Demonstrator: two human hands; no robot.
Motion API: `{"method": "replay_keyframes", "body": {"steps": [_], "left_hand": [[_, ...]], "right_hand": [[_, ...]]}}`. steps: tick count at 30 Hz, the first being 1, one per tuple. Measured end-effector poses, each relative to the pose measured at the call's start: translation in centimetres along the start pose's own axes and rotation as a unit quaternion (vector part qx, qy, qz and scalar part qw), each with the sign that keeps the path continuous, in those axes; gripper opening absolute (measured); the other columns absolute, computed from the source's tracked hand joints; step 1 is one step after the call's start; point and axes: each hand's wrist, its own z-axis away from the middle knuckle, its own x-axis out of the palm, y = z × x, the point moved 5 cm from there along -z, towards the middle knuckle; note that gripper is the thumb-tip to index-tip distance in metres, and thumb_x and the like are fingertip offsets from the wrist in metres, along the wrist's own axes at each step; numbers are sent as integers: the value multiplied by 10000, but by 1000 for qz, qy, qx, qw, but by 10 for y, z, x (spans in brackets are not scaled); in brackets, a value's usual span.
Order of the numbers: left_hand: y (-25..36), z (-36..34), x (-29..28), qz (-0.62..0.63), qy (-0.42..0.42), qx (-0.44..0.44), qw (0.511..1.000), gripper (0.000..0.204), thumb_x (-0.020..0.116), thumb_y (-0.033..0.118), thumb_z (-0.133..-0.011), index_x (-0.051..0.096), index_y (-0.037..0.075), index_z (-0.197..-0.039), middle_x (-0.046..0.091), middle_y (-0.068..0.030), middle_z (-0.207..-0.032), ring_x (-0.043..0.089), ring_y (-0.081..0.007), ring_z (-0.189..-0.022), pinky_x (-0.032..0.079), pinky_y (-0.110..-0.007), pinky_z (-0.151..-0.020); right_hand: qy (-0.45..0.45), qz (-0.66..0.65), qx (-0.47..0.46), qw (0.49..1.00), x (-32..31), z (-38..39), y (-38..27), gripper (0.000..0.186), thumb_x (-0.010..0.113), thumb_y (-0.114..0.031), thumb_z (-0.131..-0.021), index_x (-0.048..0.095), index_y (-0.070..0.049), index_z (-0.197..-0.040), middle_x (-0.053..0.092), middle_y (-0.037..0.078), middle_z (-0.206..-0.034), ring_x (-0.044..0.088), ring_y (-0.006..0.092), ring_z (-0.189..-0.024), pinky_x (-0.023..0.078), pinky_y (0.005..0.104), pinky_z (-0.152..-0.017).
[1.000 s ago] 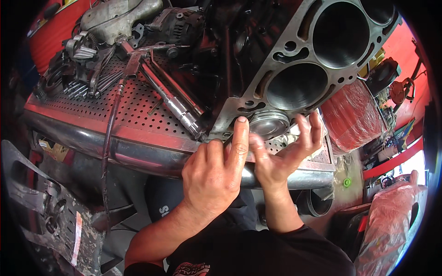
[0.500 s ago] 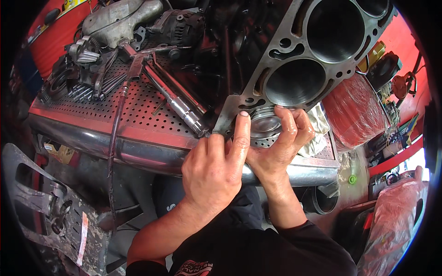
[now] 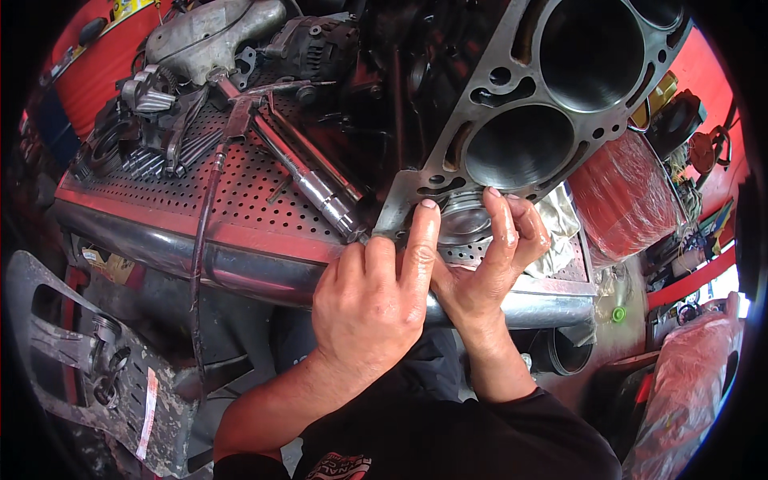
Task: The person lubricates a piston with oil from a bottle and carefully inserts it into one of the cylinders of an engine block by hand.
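A round metal piston point(image 3: 464, 222) sits beneath the near edge of a grey engine block point(image 3: 408, 210) with large cylinder bores point(image 3: 520, 146). My left hand point(image 3: 370, 292) is to the left of the piston, its index finger stretched out to the piston's left rim and the block's corner. The other left fingers are curled and that thumb is hidden. From the right, my right hand point(image 3: 492, 260) reaches around with fingers apart, their tips by the piston's far right rim and the block's edge. Its thumb is partly hidden behind the left hand. Both hands look oily.
The red perforated bench point(image 3: 248, 208) has a rounded metal front edge point(image 3: 240, 280). Left on it lie a chrome socket tool point(image 3: 320, 200), a hosed spray gun point(image 3: 236, 120) and metal engine parts point(image 3: 160, 120). A white rag point(image 3: 560, 248) and a plastic-wrapped red bundle point(image 3: 624, 196) are at the right.
The view has shifted slightly, so the bench and block appear a little to the right. Both hands keep nearly the same pose beside the piston.
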Motion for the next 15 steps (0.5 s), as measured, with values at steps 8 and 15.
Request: {"method": "replay_keyframes", "body": {"steps": [8,15], "left_hand": [[-4,-1,-4,35,-1,15,999,674,690,-1,-770,636,99,-1434,460,-50,-778,551,-216,-660,495,-379,-588],[-1,-12,-7,20,-5,49,999,655,699,3,-793,643,129,-1433,468,-49,-777,560,-222,-670,494,-389,-592]], "right_hand": [[-14,15,-11,1000,-7,2,1,883,965,-341,-632,623,-111,-1413,498,121,-1295,486,317,-1179,378,469,-999],[-11,-7,35,999,-12,4,11,850,921,-407,-702,612,-79,-1423,485,145,-1352,446,332,-1259,365,473,-1038]]}}
